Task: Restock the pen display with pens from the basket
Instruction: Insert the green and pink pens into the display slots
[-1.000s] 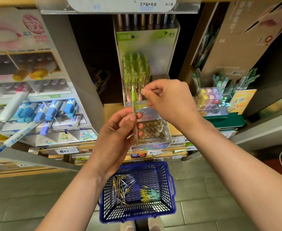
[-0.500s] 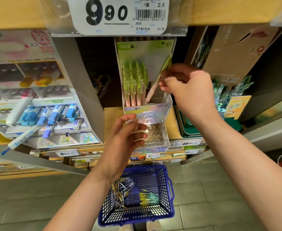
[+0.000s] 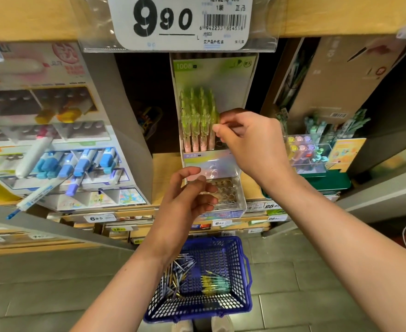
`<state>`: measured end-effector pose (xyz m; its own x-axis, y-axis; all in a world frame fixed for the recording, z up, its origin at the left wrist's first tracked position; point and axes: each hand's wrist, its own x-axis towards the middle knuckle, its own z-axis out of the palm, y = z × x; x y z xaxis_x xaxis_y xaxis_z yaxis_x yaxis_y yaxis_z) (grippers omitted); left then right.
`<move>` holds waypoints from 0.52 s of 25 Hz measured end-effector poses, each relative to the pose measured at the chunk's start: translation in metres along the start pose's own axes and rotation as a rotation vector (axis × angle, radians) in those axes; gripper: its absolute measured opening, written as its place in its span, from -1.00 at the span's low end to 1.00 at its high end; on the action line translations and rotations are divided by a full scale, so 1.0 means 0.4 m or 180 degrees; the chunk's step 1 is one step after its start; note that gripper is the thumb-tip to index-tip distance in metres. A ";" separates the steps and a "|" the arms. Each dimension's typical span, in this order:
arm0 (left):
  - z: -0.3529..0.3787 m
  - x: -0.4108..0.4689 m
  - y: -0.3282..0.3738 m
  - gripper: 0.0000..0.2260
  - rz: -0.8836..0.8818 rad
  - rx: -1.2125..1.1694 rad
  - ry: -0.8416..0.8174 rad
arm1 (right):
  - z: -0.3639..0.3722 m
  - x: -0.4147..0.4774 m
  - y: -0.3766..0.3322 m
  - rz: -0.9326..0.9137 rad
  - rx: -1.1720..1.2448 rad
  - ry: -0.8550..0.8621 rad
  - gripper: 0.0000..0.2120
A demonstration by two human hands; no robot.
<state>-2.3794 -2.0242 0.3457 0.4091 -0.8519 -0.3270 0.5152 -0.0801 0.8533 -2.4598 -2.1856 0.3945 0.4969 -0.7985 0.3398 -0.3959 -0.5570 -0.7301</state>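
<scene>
Pale wooden shelf carrying a clear plastic pen display with upright green pens, grey tiled floor bearing a blue plastic mesh basket

This is a shop, the stationery part of it. Just above the right hand, which pinches a green pen in the pen display, a big price tag with "9.90" and a barcode hangs on the wooden shelf edge. Below both hands, smaller price labels run along the lower shelf fronts. To the left of the hands stands a cardboard stand of blue and white markers; to the right is a clear box of coloured pens and a brown carton with a barcode. Under the left hand, a blue shopping basket with loose pens sits on a grey tiled floor.
</scene>
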 end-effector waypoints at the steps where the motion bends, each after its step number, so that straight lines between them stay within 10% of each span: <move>1: -0.001 -0.001 0.000 -0.67 -0.0011 -0.0032 0.0012 | 0.006 -0.006 0.010 0.0027 -0.0031 -0.0047 -0.88; 13: 0.015 0.005 0.026 -0.81 -0.0051 -0.0296 -0.0012 | -0.014 -0.046 0.027 0.1360 0.1088 -0.0577 -0.93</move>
<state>-2.3777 -2.0298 0.3562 0.3975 -0.8528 -0.3387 0.5894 -0.0456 0.8065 -2.4776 -2.1783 0.3839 0.4841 -0.8677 -0.1125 -0.3336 -0.0642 -0.9405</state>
